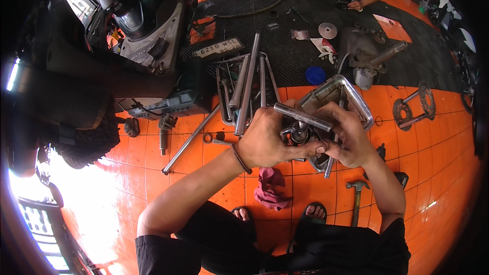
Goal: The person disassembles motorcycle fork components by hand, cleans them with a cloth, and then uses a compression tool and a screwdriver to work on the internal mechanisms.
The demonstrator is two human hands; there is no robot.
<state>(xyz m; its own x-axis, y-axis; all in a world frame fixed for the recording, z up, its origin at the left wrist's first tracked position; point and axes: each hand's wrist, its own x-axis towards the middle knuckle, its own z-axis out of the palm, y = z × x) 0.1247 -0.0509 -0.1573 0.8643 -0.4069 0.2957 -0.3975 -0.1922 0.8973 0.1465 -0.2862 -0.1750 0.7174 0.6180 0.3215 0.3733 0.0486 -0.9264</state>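
My left hand [264, 140] and my right hand [349, 135] meet in front of me, fingers curled around a metal part [298, 134] with a round end. Across its top lies a short steel bar [304, 117]; whether the two are joined I cannot tell. Both thumbs press in from the near side, tips almost touching. Fingers hide much of the part. Beyond my right hand sits a metal tray [368, 116] with tools in it. Close to my left hand, long steel tubes [249, 84] rest across another metal tray [220, 84].
A red cloth [271, 188] lies near my feet, a hammer [356, 198] to its right. A long bar wrench [191, 140] lies left. A scooter [147, 30] stands far left. Beyond are a number plate [218, 48], a blue lid [315, 75], a greasy metal assembly [364, 63] and another person's hand [355, 5].
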